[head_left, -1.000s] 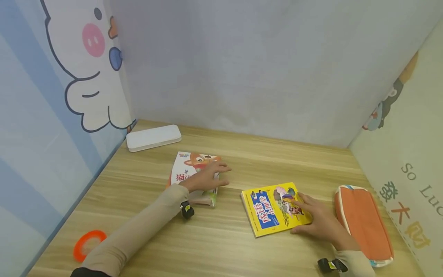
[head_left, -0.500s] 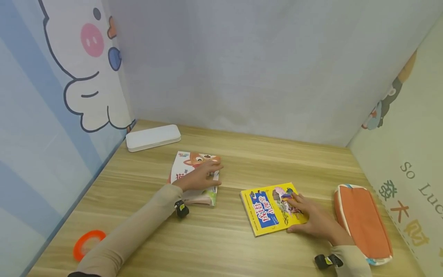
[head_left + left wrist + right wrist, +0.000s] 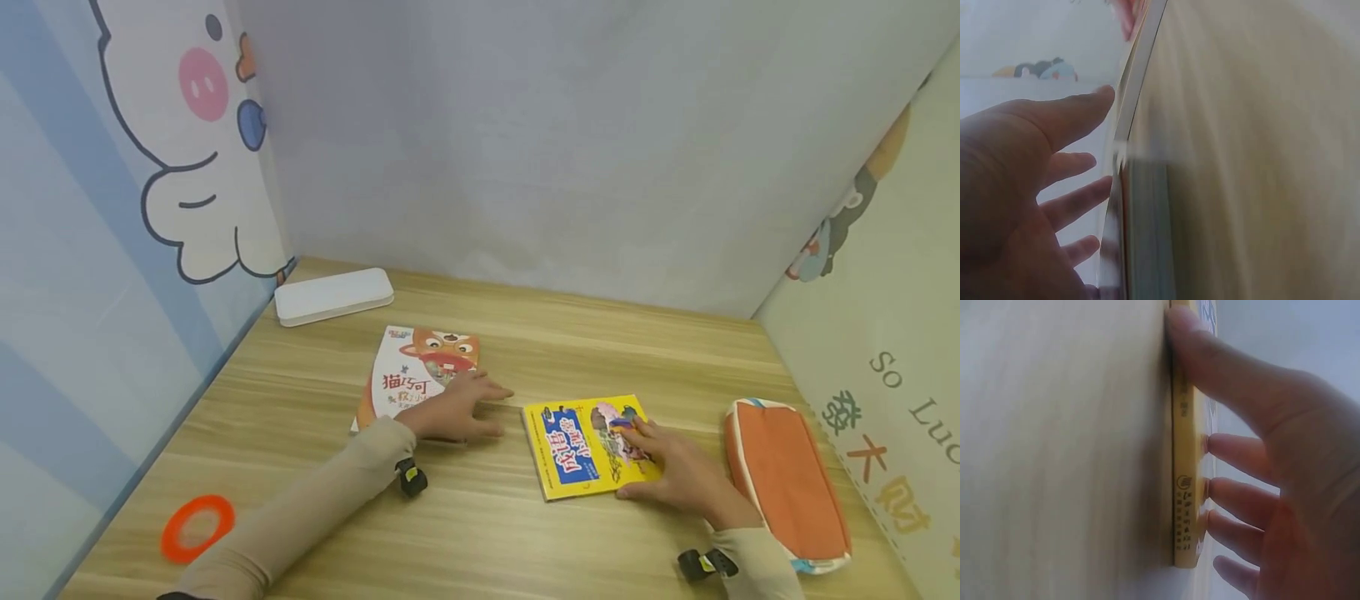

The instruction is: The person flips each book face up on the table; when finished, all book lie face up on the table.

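In the head view my left hand (image 3: 456, 410) lies over the lower right part of a white and orange picture book (image 3: 405, 375), fingers extended and spread. In the left wrist view the thumb and fingertips (image 3: 1088, 249) are close to the cover; whether all touch it I cannot tell. On the right my right hand (image 3: 678, 471) rests on a yellow book (image 3: 543, 425) with blue title panel. Its fingertips touch the cover, fairly straight, while the thumb (image 3: 1210, 362) presses along the yellow spine (image 3: 1185, 462) in the right wrist view. The hand covers the book's lower right corner.
An orange pencil pouch (image 3: 787, 479) lies right of my right hand. At the back left corner sits a white case (image 3: 333, 296). An orange ring (image 3: 176, 533) lies beside my left forearm. Fabric walls border the wooden table (image 3: 480, 542) on the left, back and right.
My left hand has moved right and toward me, uncovering more of the picture book's cover. The right hand has shifted slightly left along the yellow book, whose near edge sits slightly farther away.
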Demonstrator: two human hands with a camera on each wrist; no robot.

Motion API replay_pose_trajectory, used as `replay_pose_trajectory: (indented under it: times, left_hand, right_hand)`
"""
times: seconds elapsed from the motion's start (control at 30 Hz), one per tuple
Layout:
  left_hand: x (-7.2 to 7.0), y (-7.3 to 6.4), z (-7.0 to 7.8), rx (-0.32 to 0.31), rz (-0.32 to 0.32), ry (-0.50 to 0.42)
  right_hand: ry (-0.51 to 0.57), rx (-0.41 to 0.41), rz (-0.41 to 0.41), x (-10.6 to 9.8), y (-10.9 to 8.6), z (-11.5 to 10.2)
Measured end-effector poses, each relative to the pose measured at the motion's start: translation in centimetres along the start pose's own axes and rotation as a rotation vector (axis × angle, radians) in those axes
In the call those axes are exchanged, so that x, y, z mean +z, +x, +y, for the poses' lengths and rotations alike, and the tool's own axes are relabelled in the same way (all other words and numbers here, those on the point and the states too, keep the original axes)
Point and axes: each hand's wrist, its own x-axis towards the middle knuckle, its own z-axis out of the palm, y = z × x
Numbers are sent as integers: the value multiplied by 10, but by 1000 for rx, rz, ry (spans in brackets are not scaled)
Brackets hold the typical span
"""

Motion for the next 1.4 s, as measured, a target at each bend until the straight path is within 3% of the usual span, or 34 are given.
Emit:
replay_pose_trajectory:
  times: [0.2,0.37,0.63,0.87,1.2,1.4]
  left_hand:
    - [18,8,15,58,19,83]
    - [29,7,25,56,40,123]
    - [50,2,35,35,57,189]
    - [46,1,48,6,7,191]
    - [37,11,51,-33,-103,189]
    - [27,23,47,-20,-97,215]
  right_hand:
    - [-31,2,2,-4,2,-7]
    - [-19,25,-33,-8,-1,-7]
    - [-48,90,6,-8,-6,-5]
    - [-30,134,-37,-12,-8,-7]
    - [-37,181,-68,-8,-6,-12]
    - [59,210,-117,-10,-7,-30]
